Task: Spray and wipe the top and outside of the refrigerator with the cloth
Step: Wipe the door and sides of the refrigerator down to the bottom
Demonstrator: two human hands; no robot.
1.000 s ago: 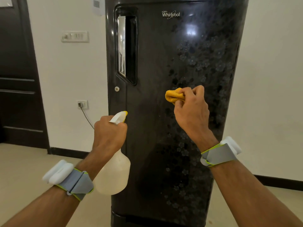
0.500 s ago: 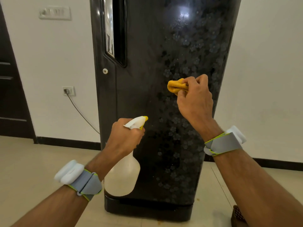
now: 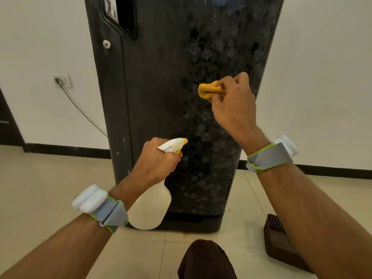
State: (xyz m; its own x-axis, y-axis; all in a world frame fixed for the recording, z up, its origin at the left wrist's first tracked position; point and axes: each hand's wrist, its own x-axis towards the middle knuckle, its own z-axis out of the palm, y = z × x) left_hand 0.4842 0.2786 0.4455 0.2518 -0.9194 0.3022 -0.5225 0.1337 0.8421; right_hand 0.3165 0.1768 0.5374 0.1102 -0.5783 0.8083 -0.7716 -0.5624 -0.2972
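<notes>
Left hand is gripping one spray bottle; right hand, at one o'clock, is clutching one cloth before one refrigerator; one box is sitting at four o'clock.

Soft, even indoor light; wide-angle distortion showing.
The refrigerator is throwing back a small glare patch high on its glossy door. The walls either side of it are reading bright, nearly washed out. Its sides are leaning inward toward its base, where a faint shadow is lying on the floor.
</notes>
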